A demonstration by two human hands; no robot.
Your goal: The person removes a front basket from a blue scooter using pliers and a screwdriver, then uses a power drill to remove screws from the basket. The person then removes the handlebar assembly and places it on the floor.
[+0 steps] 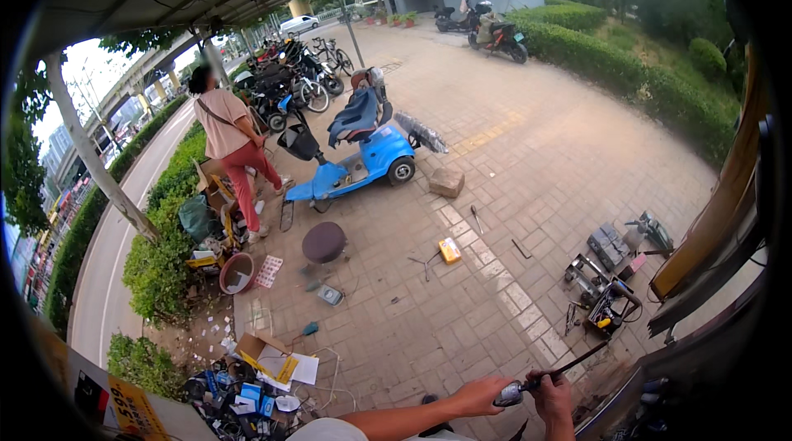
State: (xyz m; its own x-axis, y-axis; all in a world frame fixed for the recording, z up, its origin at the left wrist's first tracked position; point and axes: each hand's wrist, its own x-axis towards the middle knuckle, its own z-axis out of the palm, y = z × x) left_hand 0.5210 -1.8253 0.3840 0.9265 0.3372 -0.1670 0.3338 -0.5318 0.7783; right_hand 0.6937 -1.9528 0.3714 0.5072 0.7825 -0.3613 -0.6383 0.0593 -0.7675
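Near the lower edge, my left hand (483, 396) is closed around the left end of a silver, rounded metal part (509, 395). Just to its right, my right hand (553, 399) grips a black cable-like piece (582, 357), which runs up and to the right. The silver part and the black piece seem to meet between my hands, but fingers hide the join. Beyond my right hand, an open black toolbox (612, 306) stands on the paving among metal parts.
A blue three-wheeled scooter (363, 165) stands ahead, with a round stool (323, 242) nearer. A person (233, 132) stands at the left. A yellow box (450, 249), a stone block (446, 183) and loose tools lie on the paving. Scrap parts (239, 396) are heaped at lower left.
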